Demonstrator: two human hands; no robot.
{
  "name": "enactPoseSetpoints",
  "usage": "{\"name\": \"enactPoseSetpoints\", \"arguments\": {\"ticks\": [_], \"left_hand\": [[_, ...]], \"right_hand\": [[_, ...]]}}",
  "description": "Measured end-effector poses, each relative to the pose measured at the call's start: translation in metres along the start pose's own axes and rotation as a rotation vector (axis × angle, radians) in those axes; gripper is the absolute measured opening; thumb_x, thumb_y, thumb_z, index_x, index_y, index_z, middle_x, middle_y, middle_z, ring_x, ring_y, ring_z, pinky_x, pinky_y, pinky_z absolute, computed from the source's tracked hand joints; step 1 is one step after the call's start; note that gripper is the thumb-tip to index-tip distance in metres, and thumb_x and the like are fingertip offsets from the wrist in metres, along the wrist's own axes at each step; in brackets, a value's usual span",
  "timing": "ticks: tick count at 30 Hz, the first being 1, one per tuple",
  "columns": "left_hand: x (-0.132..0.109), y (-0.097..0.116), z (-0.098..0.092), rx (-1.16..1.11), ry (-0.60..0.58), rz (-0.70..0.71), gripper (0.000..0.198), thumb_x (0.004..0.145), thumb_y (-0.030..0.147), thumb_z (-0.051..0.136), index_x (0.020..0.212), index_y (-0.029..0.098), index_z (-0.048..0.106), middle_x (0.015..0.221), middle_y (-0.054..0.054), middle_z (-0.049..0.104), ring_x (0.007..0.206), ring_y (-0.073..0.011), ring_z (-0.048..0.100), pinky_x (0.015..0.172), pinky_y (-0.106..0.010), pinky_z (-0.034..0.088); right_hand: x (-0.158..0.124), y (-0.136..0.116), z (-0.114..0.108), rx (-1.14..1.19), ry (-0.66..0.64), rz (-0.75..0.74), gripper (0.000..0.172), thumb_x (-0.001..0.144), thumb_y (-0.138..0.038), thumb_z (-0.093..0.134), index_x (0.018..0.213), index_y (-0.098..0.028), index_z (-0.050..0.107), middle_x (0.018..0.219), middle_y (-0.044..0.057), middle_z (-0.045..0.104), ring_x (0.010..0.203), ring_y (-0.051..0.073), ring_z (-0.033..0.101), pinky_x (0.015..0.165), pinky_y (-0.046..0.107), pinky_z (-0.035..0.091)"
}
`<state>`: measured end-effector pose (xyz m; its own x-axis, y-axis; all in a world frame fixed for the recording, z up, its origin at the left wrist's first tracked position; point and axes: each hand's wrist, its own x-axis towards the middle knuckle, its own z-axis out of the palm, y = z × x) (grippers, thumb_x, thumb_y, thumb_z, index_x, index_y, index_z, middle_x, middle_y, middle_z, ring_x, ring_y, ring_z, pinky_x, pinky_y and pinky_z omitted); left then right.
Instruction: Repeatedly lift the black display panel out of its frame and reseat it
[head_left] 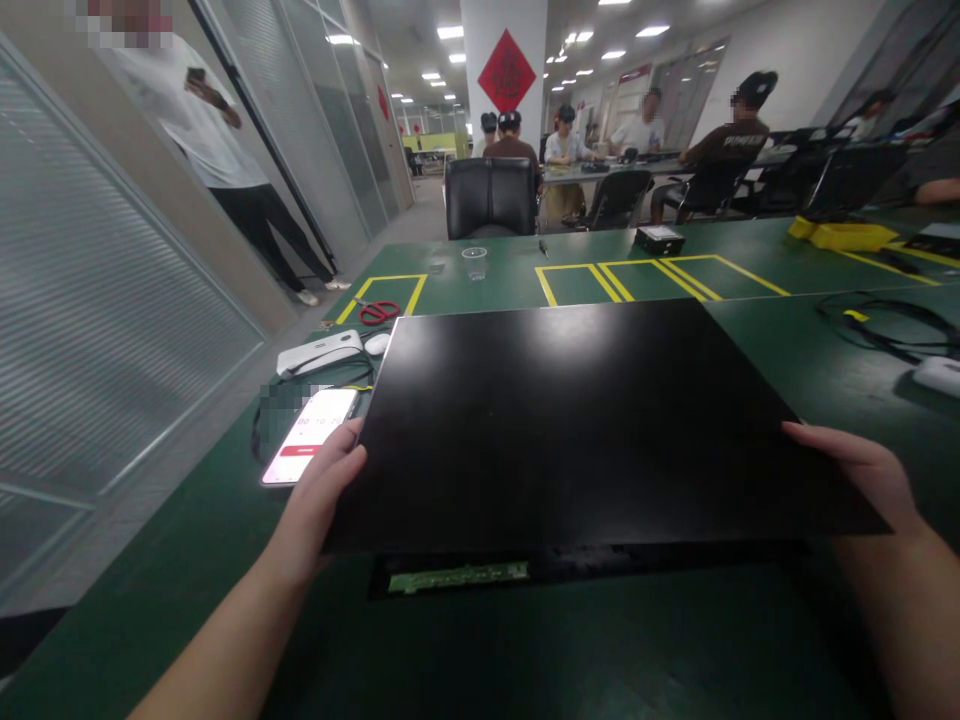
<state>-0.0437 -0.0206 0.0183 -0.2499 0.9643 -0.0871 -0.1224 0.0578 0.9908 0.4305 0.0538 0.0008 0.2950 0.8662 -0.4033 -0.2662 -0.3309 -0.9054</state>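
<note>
A thin black display panel with a glossy, dark face spans the middle of the view, raised and tilted above the table. My left hand grips its left edge, thumb on the near face. At the right edge, my right hand holds it too, its thumb along the rim and the other fingers hidden behind or below. Just under the panel's near edge shows a dark strip with a narrow green circuit board; whether this is joined to the panel I cannot tell.
On the green table, left of the panel, lie a lit phone, a white device, a mouse and red-handled scissors. Beyond stands a clear cup. Cables lie right. One person stands left; several sit behind.
</note>
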Motion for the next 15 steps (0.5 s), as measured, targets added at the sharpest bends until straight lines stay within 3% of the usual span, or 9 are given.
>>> {"name": "enactPoseSetpoints", "arguments": {"ticks": [2,5,9,12,15], "left_hand": [[0.006,-0.004,-0.005,0.050,-0.001,0.003,0.060,0.083,0.058,0.080,0.131,0.022,0.075,0.121,-0.009,0.083,0.119,-0.0408,0.076,0.093,-0.047,0.065],[0.016,-0.013,-0.012,0.179,-0.048,0.039,0.060,0.086,0.064,0.075,0.130,0.025,0.078,0.131,-0.010,0.081,0.131,-0.0429,0.070,0.104,-0.050,0.061],[0.026,-0.021,-0.018,0.388,-0.058,0.097,0.071,0.093,0.073,0.060,0.140,0.022,0.074,0.153,-0.014,0.070,0.151,-0.0423,0.055,0.124,-0.056,0.044],[0.027,-0.024,-0.020,0.598,-0.030,0.137,0.079,0.097,0.076,0.049,0.149,0.019,0.067,0.163,-0.016,0.061,0.157,-0.0408,0.048,0.130,-0.057,0.034],[0.024,-0.027,-0.019,0.801,-0.131,0.204,0.077,0.098,0.070,0.054,0.156,0.020,0.060,0.168,-0.017,0.055,0.158,-0.0397,0.046,0.132,-0.058,0.033]], "right_hand": [[-0.005,0.003,0.004,0.024,0.016,-0.010,0.041,0.060,-0.030,0.077,0.102,-0.032,0.081,0.108,0.007,0.085,0.101,0.039,0.081,0.088,0.059,0.070],[-0.014,0.005,0.014,0.090,0.044,-0.165,0.038,0.063,-0.028,0.077,0.100,-0.032,0.081,0.111,0.005,0.084,0.103,0.036,0.081,0.090,0.055,0.070],[-0.013,0.001,0.022,0.181,0.076,-0.222,0.032,0.063,-0.024,0.074,0.094,-0.029,0.079,0.106,0.006,0.083,0.099,0.033,0.080,0.090,0.054,0.070],[-0.002,-0.001,0.022,0.312,0.161,-0.258,0.025,0.061,-0.017,0.071,0.084,-0.027,0.073,0.090,0.003,0.079,0.081,0.026,0.078,0.079,0.048,0.071],[0.014,0.001,0.019,0.450,0.259,-0.359,0.024,0.060,-0.010,0.069,0.078,-0.025,0.063,0.084,-0.001,0.072,0.072,0.018,0.072,0.069,0.037,0.069]]}}
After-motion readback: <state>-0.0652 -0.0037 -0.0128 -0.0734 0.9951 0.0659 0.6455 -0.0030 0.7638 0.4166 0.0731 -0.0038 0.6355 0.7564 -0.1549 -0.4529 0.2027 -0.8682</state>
